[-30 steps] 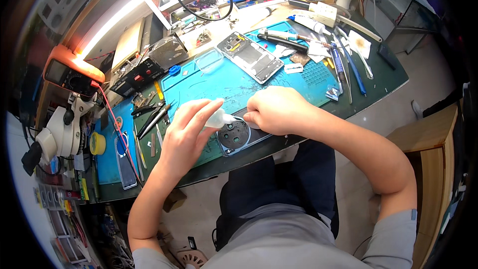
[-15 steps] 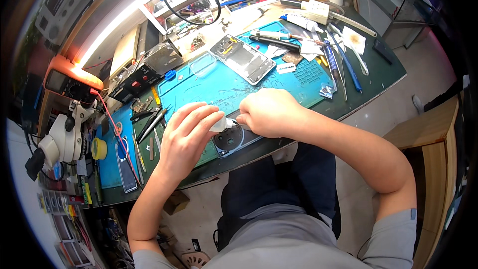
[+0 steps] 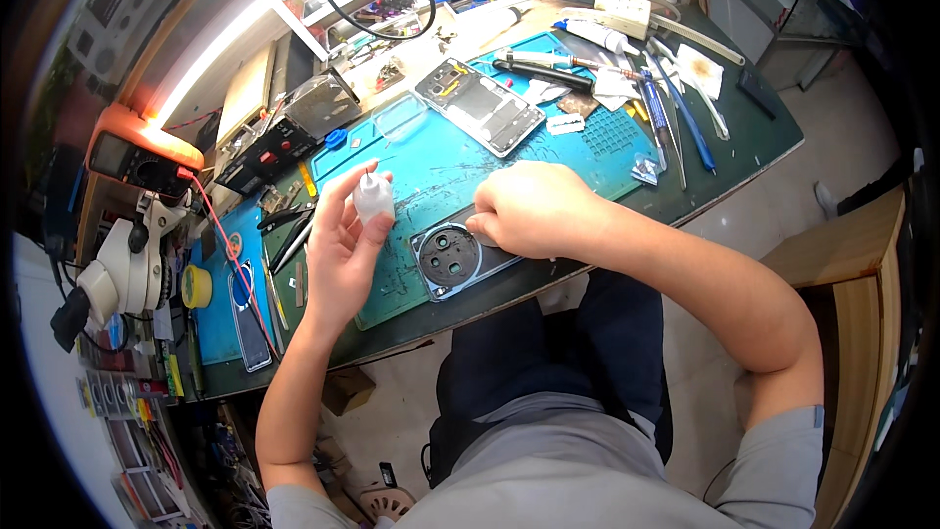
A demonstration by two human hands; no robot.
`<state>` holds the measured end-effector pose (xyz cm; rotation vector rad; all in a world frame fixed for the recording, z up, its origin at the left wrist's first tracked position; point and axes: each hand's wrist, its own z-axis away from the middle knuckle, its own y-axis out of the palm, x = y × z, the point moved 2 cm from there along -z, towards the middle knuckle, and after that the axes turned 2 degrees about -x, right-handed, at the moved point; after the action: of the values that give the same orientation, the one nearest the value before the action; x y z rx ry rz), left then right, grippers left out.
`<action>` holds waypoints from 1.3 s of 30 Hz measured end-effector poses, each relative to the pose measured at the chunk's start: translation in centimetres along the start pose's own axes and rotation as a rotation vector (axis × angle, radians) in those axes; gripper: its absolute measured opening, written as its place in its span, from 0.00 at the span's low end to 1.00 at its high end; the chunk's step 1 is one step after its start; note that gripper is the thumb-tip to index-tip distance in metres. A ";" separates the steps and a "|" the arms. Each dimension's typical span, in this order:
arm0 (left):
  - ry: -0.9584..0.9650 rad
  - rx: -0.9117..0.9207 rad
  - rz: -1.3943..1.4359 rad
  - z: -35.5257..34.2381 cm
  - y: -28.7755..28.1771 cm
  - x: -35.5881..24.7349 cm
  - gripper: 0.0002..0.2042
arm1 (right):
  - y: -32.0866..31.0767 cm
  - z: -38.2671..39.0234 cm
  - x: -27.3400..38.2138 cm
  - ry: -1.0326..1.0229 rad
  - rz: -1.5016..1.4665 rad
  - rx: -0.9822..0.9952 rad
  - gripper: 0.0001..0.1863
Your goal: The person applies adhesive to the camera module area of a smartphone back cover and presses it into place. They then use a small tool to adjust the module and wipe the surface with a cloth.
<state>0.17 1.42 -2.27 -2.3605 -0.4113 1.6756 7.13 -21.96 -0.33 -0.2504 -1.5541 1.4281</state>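
Observation:
My left hand (image 3: 338,264) is closed round a small translucent bottle (image 3: 374,198) with a thin nozzle pointing up, held above the blue mat (image 3: 436,171). A dark phone panel (image 3: 431,284) with a large round camera ring and several openings lies near the front edge of the bench. My right hand (image 3: 529,211) rests on the right part of that panel, its fingers curled and pinched; whatever they grip is hidden. An opened phone (image 3: 478,106) with grey inner parts lies farther back on the mat.
An orange multimeter (image 3: 142,152), a microscope stand (image 3: 132,264), a black box device (image 3: 269,147) and yellow tape (image 3: 196,286) crowd the left. Pens and picks (image 3: 695,132) lie at the right rear. A wooden cabinet (image 3: 832,264) stands right of me; someone's dark-clothed leg (image 3: 862,194) shows beyond it.
My left hand has lifted the bottle away from the camera ring, up and to the left, and turned it nozzle-up. My right hand has shifted slightly left and up, still at the panel.

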 end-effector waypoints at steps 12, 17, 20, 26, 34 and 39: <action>0.104 -0.232 -0.504 2.4 0.2 -0.6 0.38 | -1.9 -0.7 0.9 0.084 0.204 0.132 0.19; 0.146 0.138 -0.680 5.1 2.7 -3.1 0.44 | -1.1 -0.2 0.8 -0.026 0.215 0.039 0.16; 0.132 0.092 -0.693 5.0 2.9 -2.3 0.44 | -0.8 0.0 0.4 -0.072 0.187 -0.011 0.17; 0.126 0.062 -0.675 5.1 3.2 -2.5 0.45 | -0.3 -0.4 -0.2 -0.102 0.103 -0.010 0.16; 0.151 0.050 -0.675 5.2 3.3 -2.3 0.44 | -0.1 -0.3 -0.7 -0.093 -0.051 0.003 0.13; 0.129 0.041 -0.665 5.1 3.4 -2.6 0.45 | -0.2 -0.1 -0.5 -0.078 -0.088 0.016 0.14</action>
<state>-5.12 -2.53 -2.80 -1.9643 -0.9895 1.1964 7.56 -22.27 -0.41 -0.1169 -1.5967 1.3949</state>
